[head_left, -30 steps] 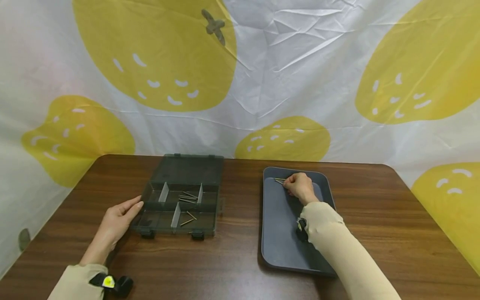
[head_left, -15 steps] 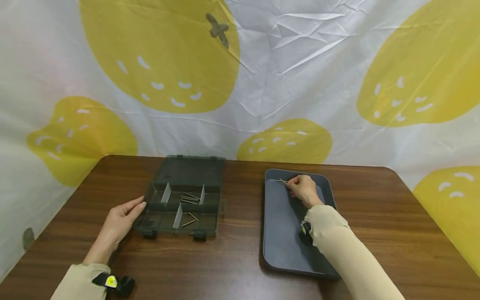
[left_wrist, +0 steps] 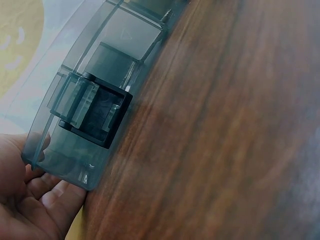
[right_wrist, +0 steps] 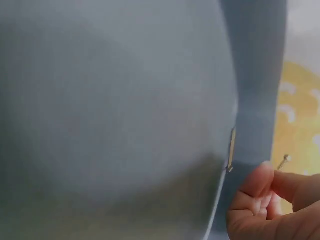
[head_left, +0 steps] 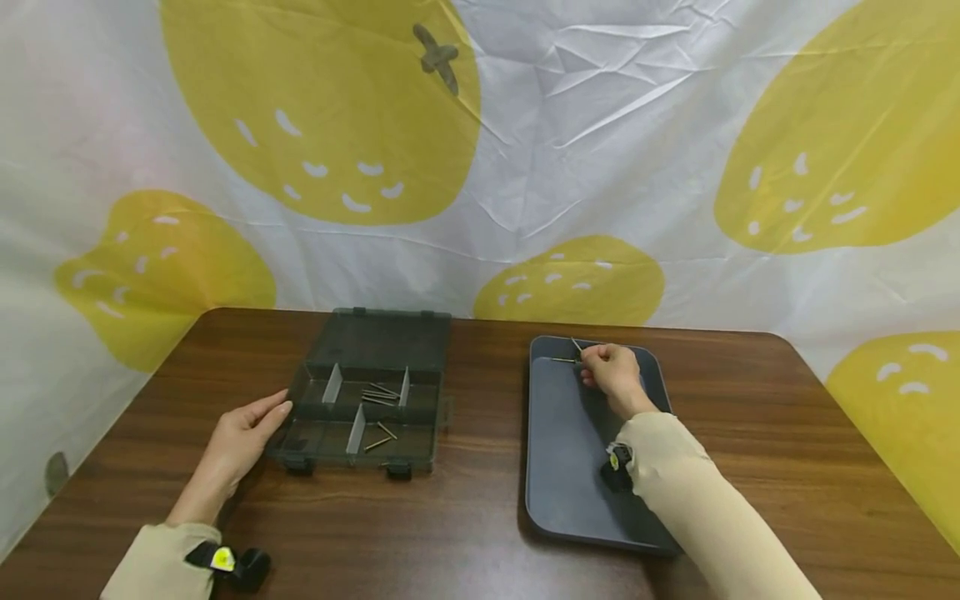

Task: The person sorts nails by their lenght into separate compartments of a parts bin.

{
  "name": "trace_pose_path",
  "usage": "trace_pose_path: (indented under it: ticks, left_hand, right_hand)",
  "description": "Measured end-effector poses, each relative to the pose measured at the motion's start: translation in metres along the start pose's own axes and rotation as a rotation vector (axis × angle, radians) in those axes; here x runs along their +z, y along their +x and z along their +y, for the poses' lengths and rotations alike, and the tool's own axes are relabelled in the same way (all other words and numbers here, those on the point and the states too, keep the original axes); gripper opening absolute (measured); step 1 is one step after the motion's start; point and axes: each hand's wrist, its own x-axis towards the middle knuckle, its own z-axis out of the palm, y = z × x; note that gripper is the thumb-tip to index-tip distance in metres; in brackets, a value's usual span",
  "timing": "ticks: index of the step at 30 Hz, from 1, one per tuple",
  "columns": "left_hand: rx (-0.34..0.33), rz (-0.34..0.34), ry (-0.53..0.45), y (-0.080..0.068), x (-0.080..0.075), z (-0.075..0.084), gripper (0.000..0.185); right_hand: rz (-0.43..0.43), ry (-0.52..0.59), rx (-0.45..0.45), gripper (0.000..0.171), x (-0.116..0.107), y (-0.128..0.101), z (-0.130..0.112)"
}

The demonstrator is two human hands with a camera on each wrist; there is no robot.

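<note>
In the head view a clear dark-grey compartment box (head_left: 306, 433) lies with its lid raised at the left of the table. My left hand (head_left: 234, 446) holds its left side, and the left wrist view shows fingers (left_wrist: 61, 202) at the corner beside a black latch (left_wrist: 102, 115). Over the far end of a grey tray (head_left: 570, 467), my right hand (head_left: 615, 375) pinches a thin screw (right_wrist: 285, 160), its round head sticking up past the fingers. A second, brass-coloured screw (right_wrist: 231, 149) lies by the tray's wall, just short of that hand.
Several silver screws (head_left: 380, 396) lie in the box's back middle compartment, and brass ones (head_left: 378, 443) in the front right one. White dividers (head_left: 356, 429) separate the compartments. Behind the wooden table (head_left: 480, 500) hangs a white cloth (head_left: 510, 142) with yellow fruit prints.
My right hand has drawn slightly right, and one screw now stands up tilted in its fingers, parted from the other in the tray. My left hand stays at the box.
</note>
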Motion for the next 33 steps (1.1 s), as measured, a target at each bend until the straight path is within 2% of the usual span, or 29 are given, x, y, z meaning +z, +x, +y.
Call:
trace_pose_path:
  ticks: [6, 10, 14, 22, 29, 33]
  left_hand:
    - [0.010, 0.014, 0.004, 0.000, -0.001, 0.000, 0.064]
    - [0.018, 0.021, 0.008, 0.000, 0.000, 0.000, 0.062]
    - [0.022, 0.024, 0.008, 0.000, 0.000, 0.000, 0.061]
    - [0.026, 0.021, 0.014, 0.001, 0.000, -0.001, 0.061]
    - [0.019, 0.016, 0.006, 0.000, 0.000, -0.001, 0.062]
    - [0.024, 0.017, 0.006, 0.000, 0.000, -0.001, 0.064]
  right_hand:
    - [0.012, 0.209, -0.011, 0.017, 0.016, -0.009, -0.020]
    - [-0.036, 0.289, -0.057, 0.015, 0.032, -0.019, -0.036]
    - [-0.094, 0.324, -0.087, 0.015, 0.048, -0.028, -0.049]
    - [-0.224, 0.293, -0.123, 0.013, 0.082, -0.053, -0.068]
    - [-0.394, 0.205, -0.175, 0.010, 0.109, -0.078, -0.079]
    - [-0.478, 0.111, -0.243, 0.012, 0.120, -0.088, -0.084]
